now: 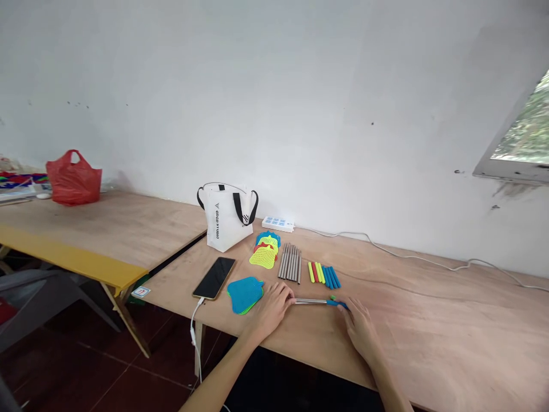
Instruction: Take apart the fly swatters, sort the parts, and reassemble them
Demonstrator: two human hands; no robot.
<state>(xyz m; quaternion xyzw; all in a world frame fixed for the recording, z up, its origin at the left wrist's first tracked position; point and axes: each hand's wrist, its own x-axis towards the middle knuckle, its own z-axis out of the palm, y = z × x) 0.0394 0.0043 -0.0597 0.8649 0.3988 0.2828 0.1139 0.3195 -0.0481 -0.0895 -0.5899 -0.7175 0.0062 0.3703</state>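
A slim metal rod (311,301) lies low over the near part of the table, running between my two hands. My left hand (277,303) is closed on its left end, fingers bent over it. At the other end is a blue handle (337,304), gripped by my right hand (360,320), whose fingers partly hide it. A small green piece (333,297) shows beside the blue handle. Just left of my left hand, a blue fly swatter head (245,293) rests on a green one. Beyond my hands are several bare metal rods (290,263), yellow and red handles (316,272), and blue handles (331,277).
Blue, yellow and red swatter heads (263,256) overlap farther back. A phone (215,277) with a white cable lies at the left, before a white bag (227,220). A power strip (278,224) sits by the wall; its cord (386,250) runs right. Another table (107,229) holds a red plastic bag (75,180).
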